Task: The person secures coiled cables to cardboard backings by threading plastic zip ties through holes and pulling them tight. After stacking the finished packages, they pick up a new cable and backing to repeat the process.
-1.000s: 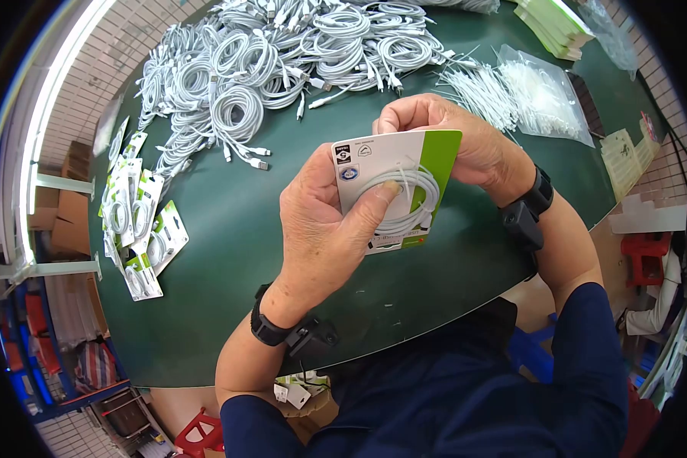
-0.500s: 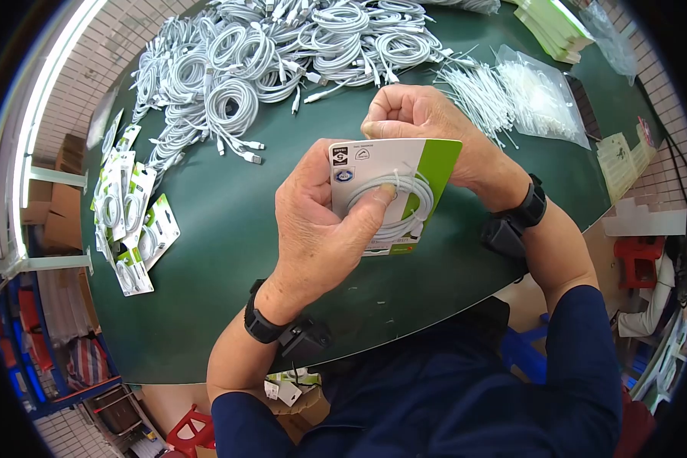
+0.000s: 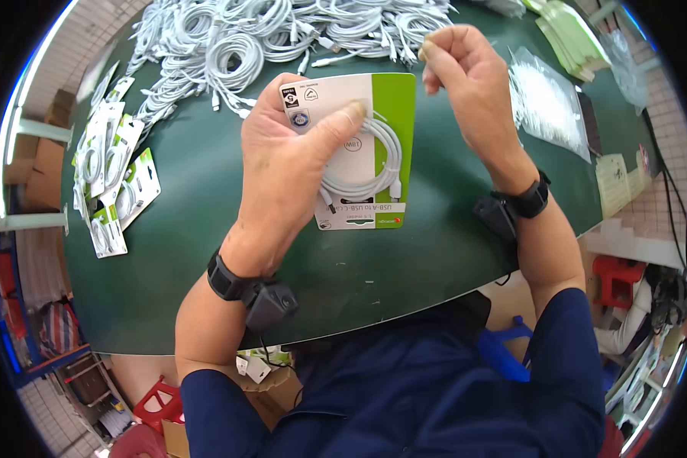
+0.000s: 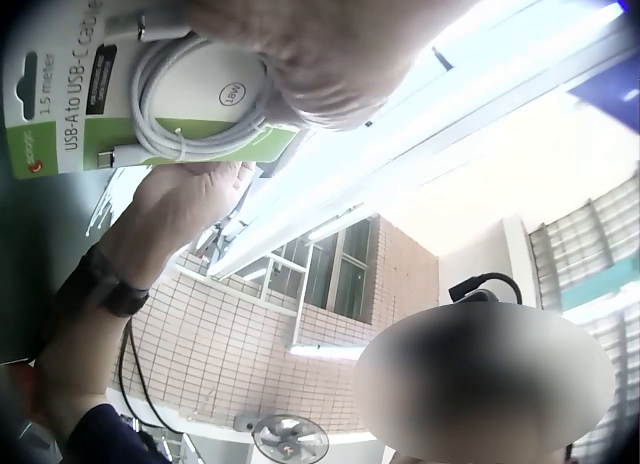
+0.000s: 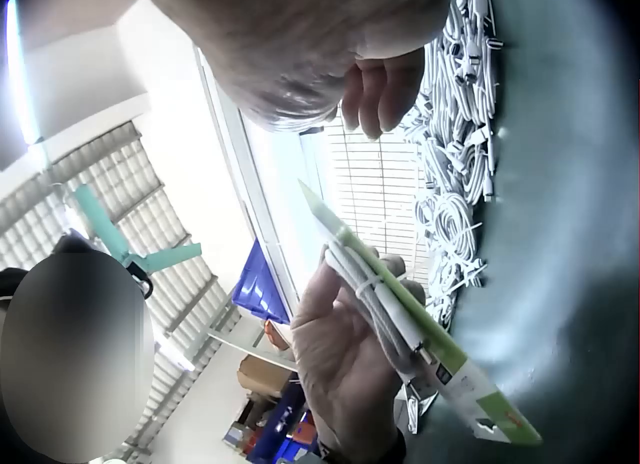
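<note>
In the head view the left hand grips a white and green card, thumb across its front and fingers behind. A coiled white cable lies against the card's face, held by thin ties. To the right of the card, apart from it, the right hand is raised with thumb and forefinger tips together and the other fingers curled; whether something thin is between them cannot be told. The left wrist view shows the card's printed face close up. From the right wrist the card appears nearly edge-on.
A heap of coiled white cables covers the table's far side. Several carded cables lie at the left. At the right are a bag of white ties and a stack of green-white cards. The green table's near edge borders the person.
The right hand has moved up and right, away from the card. The left hand and card have shifted left and up in the head view, and the card's face is turned more towards the camera.
</note>
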`<act>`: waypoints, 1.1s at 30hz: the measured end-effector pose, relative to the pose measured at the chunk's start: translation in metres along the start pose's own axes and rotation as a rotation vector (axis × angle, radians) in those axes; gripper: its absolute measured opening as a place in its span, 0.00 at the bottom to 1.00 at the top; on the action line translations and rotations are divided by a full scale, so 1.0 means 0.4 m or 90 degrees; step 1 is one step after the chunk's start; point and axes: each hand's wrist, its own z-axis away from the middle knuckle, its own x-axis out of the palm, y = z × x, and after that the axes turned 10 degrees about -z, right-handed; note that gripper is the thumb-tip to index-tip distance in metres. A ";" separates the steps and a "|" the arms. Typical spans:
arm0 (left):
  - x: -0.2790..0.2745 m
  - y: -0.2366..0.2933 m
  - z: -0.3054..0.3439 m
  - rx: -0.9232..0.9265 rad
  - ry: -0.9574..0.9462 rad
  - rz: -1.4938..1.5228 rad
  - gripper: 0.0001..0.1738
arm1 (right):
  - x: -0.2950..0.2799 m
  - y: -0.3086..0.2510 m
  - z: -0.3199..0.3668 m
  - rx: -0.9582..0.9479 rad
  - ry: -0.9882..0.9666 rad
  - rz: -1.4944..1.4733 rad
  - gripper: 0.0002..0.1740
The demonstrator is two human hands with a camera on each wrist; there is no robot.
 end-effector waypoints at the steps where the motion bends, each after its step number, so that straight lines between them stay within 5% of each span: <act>1: -0.010 -0.004 -0.012 -0.016 0.012 0.027 0.11 | 0.014 -0.015 0.011 0.046 -0.043 -0.045 0.10; 3: -0.026 -0.015 -0.028 -0.011 0.042 0.060 0.12 | 0.040 -0.037 0.039 0.138 -0.125 -0.128 0.14; 6: -0.031 -0.019 -0.041 0.001 0.096 0.058 0.14 | 0.074 -0.032 0.088 0.085 -0.290 -0.006 0.19; 9: -0.031 -0.020 -0.046 0.009 0.107 0.069 0.17 | 0.082 -0.025 0.103 0.133 -0.274 -0.009 0.19; 10: -0.029 -0.016 -0.043 0.011 0.101 0.059 0.25 | 0.081 -0.027 0.096 0.143 -0.261 -0.021 0.18; 14: -0.018 -0.019 -0.037 0.242 0.211 -0.214 0.38 | 0.069 -0.028 0.078 0.208 -0.189 -0.166 0.19; 18: -0.026 0.059 -0.023 0.543 0.063 -0.725 0.30 | 0.055 -0.032 0.066 0.213 -0.165 -0.200 0.18; 22: -0.009 0.048 -0.010 0.550 -0.058 -0.774 0.22 | 0.047 -0.033 0.067 0.201 -0.178 -0.146 0.18; 25: -0.020 0.017 -0.026 0.616 -0.054 -0.819 0.15 | 0.048 -0.014 0.071 0.104 -0.184 -0.038 0.16; 33: -0.024 -0.005 -0.036 0.625 -0.055 -0.817 0.07 | 0.062 -0.018 0.085 0.092 -0.168 0.013 0.13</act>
